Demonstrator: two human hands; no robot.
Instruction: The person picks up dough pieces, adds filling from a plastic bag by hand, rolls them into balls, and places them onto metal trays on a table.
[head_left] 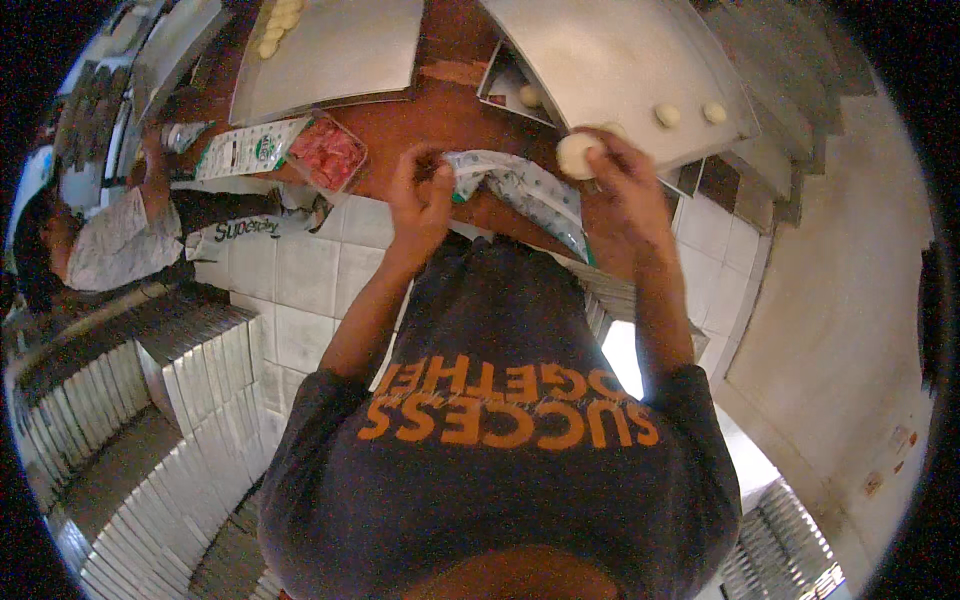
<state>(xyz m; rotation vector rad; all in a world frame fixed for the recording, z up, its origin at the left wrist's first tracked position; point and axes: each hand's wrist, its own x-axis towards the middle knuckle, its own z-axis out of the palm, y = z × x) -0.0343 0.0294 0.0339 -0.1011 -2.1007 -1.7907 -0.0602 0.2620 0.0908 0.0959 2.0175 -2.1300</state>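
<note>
My right hand (637,190) grips a pale round dough ball (577,156) between thumb and fingers, at the near corner of a light metal tray (620,60). Two more dough balls (667,115) lie on that tray, towards its right corner. My left hand (420,200) is beside the left end of a patterned plastic packet (520,185), its fingers curled inward; whether it pinches anything is hidden. The packet stretches between my hands along the near edge of the reddish-brown table (455,70).
Several dough balls (283,25) line the left tray (345,60). A packet with red contents (325,155) lies before it. Another ball (530,95) sits in a tray under the right one. A co-worker (110,235) is at far left. Stacked metal trays (190,400) stand behind.
</note>
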